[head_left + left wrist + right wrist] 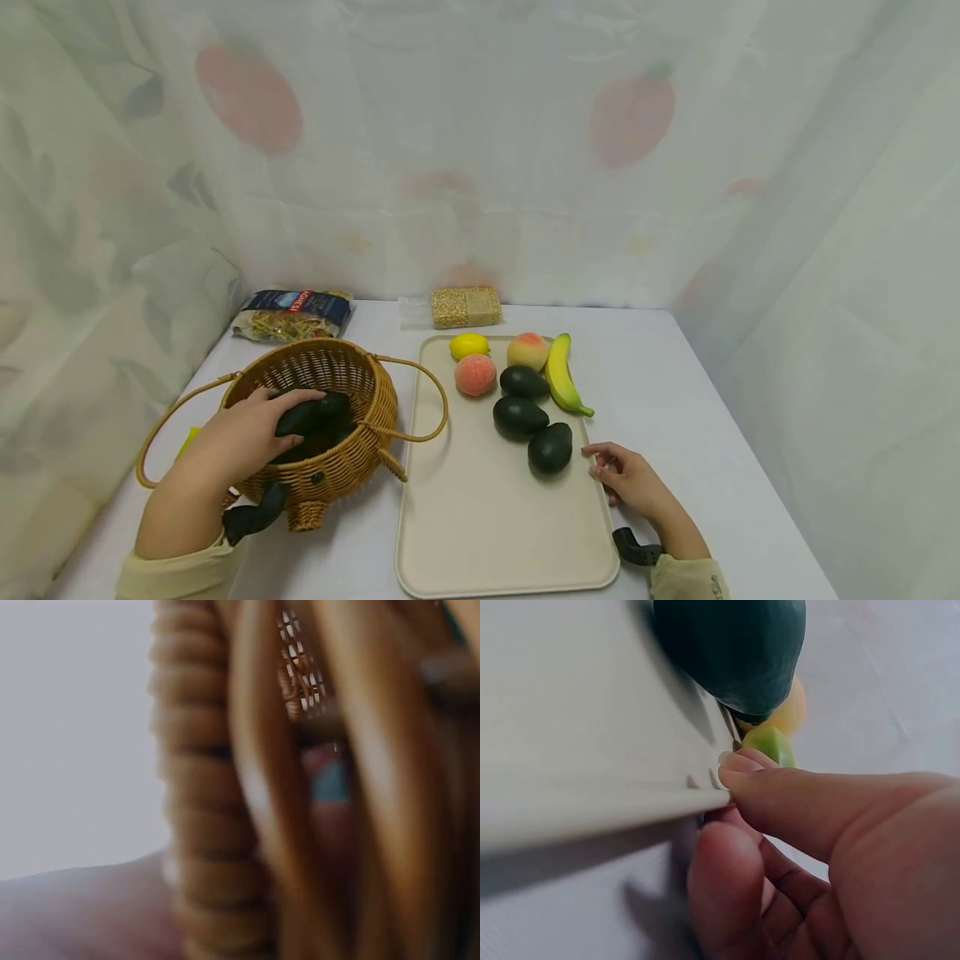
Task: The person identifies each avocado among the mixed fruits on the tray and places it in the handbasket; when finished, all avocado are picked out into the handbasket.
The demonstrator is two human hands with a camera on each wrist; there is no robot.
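The left hand [243, 429] reaches into the round wicker basket [356, 475] and grips a dark green avocado [297, 419] between thumb and fingers. Beside it in the basket lies another avocado [335, 406]. Blurred wicker [202, 787] fills much of the left wrist view, hiding most of the hand there. At the beige tray's right edge is the right hand [630, 479]. In the right wrist view its thumb [787, 799] lies over the tray rim [615, 814] with fingers curled beneath, pinching it. Nearest to that hand on the tray is an avocado [551, 449].
Two more avocados [521, 417], a banana [564, 379], a pink peach [476, 375], a paler peach [527, 352] and a lemon [469, 346] lie on the tray. Behind stand a pasta bag [292, 315] and a bag of yellow kernels [465, 307]. A basket handle [442, 400] overhangs the tray.
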